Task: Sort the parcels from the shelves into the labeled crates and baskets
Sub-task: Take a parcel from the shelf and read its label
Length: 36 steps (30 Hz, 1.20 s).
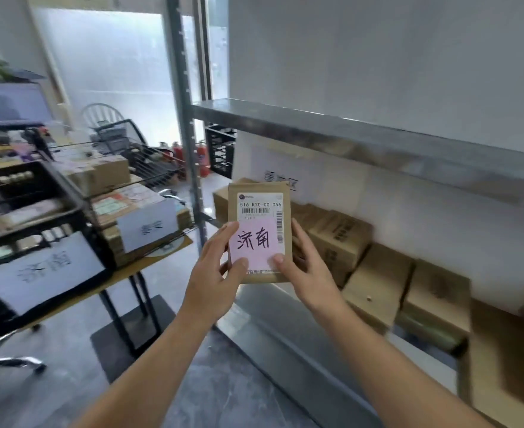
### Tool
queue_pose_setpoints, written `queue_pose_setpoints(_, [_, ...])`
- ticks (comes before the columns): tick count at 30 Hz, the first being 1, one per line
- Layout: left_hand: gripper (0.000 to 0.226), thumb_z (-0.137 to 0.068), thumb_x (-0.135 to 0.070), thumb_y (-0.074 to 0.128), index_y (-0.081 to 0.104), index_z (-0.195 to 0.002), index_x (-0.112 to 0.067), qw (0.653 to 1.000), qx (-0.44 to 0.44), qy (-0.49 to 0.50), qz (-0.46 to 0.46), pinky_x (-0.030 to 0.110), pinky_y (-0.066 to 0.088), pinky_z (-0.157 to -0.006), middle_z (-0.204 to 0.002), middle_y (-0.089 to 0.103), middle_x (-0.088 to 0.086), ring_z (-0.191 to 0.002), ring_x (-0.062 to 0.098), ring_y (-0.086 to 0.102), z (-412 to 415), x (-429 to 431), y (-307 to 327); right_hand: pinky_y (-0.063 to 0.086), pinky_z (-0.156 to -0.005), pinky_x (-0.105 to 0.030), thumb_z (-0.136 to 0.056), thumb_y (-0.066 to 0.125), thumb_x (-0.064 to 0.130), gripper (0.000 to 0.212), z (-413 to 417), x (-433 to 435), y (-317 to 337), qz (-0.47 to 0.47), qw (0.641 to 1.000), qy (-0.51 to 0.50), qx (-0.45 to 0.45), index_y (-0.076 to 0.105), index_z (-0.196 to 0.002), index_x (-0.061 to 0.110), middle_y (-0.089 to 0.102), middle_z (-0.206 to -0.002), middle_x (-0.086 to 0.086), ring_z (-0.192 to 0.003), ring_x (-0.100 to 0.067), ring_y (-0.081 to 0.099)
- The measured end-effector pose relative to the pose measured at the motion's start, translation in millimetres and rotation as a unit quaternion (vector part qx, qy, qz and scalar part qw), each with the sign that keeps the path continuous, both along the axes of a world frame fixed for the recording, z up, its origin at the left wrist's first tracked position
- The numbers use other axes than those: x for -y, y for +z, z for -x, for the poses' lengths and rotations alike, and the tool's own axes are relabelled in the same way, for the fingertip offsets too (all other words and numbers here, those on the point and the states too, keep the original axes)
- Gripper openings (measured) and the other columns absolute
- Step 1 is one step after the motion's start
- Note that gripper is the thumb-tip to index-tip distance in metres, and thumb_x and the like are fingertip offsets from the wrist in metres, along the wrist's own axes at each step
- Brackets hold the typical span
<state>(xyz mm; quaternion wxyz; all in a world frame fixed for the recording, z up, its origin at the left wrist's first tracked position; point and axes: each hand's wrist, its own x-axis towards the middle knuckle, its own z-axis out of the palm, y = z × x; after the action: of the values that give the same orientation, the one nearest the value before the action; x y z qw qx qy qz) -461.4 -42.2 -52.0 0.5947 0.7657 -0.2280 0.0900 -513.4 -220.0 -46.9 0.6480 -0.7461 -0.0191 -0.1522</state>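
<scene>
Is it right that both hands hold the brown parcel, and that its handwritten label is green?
Not quite: the head view shows the handwritten label is pink, not green. The left hand and right hand do both hold the brown parcel.

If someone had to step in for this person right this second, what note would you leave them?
The left hand and right hand both grip one brown parcel, held upright with its label facing you. Its pink sticker is handwritten 济南.
The black crate on the left carries a blurred paper sign that seems to match, and it already holds parcels. More parcels sit behind a second sign beside it.
Left to do: put this parcel in, probably into that crate. Then sort the cardboard boxes on the shelf to the right.
</scene>
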Motion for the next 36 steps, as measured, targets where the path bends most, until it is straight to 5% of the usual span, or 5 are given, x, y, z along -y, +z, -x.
queue_pose_setpoints(8, [0.071, -0.093, -0.023, 0.064, 0.026, -0.150, -0.041, 0.985, 0.037, 0.158, -0.054, 0.021, 0.044, -0.097, -0.139, 0.042, -0.017, -0.121, -0.010, 0.046, -38.8, -156.7, 0.2, 0.052, -0.105, -0.049, -0.089, 0.072, 0.035, 0.063, -90.0, -160.0, -0.8, -0.098, 0.988, 0.117, 0.003, 0.041, -0.141, 0.051, 0.069, -0.130, 0.005, -0.121, -0.016, 0.065])
queue_pose_setpoints(12, [0.070, -0.093, -0.021, 0.063, 0.028, -0.150, -0.039, 0.976, 0.031, 0.207, -0.063, 0.020, 0.048, -0.095, -0.134, 0.044, -0.015, -0.114, -0.020, 0.045, -42.3, -211.7, -1.2, 0.053, -0.104, -0.041, -0.093, 0.072, 0.031, 0.066, -115.1, -217.2, -10.8, -0.073, 0.983, 0.169, -0.025, 0.037, -0.143, 0.057, 0.069, -0.127, 0.011, -0.120, -0.010, 0.064])
queue_pose_setpoints(17, [0.074, -0.095, -0.024, 0.062, 0.020, -0.153, -0.037, 0.964, 0.017, 0.249, -0.087, 0.026, 0.048, -0.101, -0.144, 0.043, -0.006, -0.123, 0.006, 0.052, -51.4, -256.8, -4.2, 0.059, -0.071, -0.022, -0.097, 0.068, 0.021, 0.065, -144.7, -261.2, -13.8, -0.094, 0.970, 0.215, -0.064, 0.038, -0.145, 0.051, 0.073, -0.112, 0.017, -0.106, -0.011, 0.071])
queue_pose_setpoints(23, [0.073, -0.093, -0.033, 0.061, 0.022, -0.155, -0.029, 0.945, 0.036, 0.298, -0.130, 0.029, 0.039, -0.110, -0.151, 0.036, -0.008, -0.129, -0.006, 0.033, -81.0, -301.4, 1.9, 0.057, -0.095, -0.055, -0.092, 0.075, 0.033, 0.065, -189.0, -310.0, -13.3, -0.090, 0.957, 0.262, -0.085, 0.040, -0.140, 0.060, 0.072, -0.124, 0.007, -0.113, -0.023, 0.069])
queue_pose_setpoints(36, [0.051, -0.098, -0.037, 0.054, 0.043, -0.145, -0.024, 0.888, -0.006, 0.418, -0.194, 0.036, 0.039, -0.107, -0.142, 0.048, -0.005, -0.131, 0.015, 0.045, -210.6, -408.7, 41.9, 0.055, -0.100, -0.051, -0.092, 0.075, 0.022, 0.071, -374.8, -354.5, 16.4, -0.050, 0.939, 0.335, -0.052, 0.041, -0.143, 0.058, 0.071, -0.121, 0.016, -0.117, -0.018, 0.067])
